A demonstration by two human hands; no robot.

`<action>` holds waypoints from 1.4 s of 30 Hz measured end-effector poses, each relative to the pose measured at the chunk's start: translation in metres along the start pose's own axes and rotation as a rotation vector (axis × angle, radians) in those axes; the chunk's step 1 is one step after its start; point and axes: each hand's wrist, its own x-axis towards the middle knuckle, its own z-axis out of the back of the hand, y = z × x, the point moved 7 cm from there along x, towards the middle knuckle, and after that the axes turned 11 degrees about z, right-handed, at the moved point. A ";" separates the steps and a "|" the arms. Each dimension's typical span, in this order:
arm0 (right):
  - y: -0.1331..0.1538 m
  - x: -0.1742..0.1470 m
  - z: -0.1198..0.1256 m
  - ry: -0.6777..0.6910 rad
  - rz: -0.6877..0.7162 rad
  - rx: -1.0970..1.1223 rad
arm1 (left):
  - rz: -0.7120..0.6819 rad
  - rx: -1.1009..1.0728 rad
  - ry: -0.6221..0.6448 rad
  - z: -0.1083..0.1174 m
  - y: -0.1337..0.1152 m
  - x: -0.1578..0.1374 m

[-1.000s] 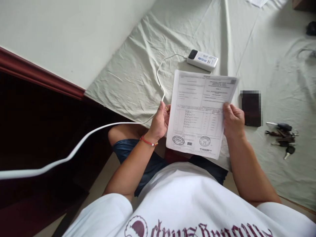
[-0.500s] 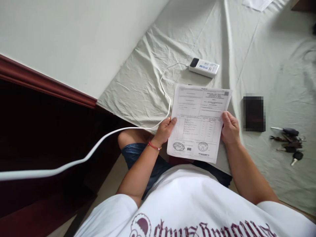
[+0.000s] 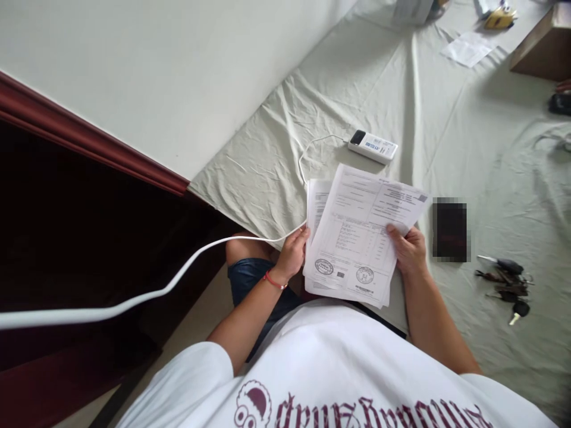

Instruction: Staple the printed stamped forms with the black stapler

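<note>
A printed form (image 3: 357, 232) with two round stamps near its bottom lies tilted on top of other printed sheets (image 3: 317, 199). At the left edge of those lower sheets, my left hand (image 3: 292, 257) is closed on the papers, a red bracelet on its wrist. My right hand (image 3: 408, 246) grips the right edge of the top form, thumb on its face; whether it also holds sheets underneath I cannot tell. The papers are held over my lap at the table's edge. A white cable (image 3: 200, 241) runs past my left hand.
Beyond the papers a white power bank (image 3: 373, 147) lies plugged into the cable. To the right are a dark blurred-out object (image 3: 450, 232) and a bunch of keys (image 3: 506, 279) on the pale cloth (image 3: 468, 137). Farther back are a loose paper (image 3: 468, 49), a brown box (image 3: 542, 44) and a yellow item (image 3: 499, 18).
The top form has shifted right and turned clockwise, uncovering printed sheets beneath at the left. My right thumb has come farther onto its face. The view has tilted to show more of the table's far side.
</note>
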 end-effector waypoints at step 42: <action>-0.009 0.012 0.037 0.040 0.205 -0.379 | -0.276 0.328 -0.147 0.029 -0.012 0.006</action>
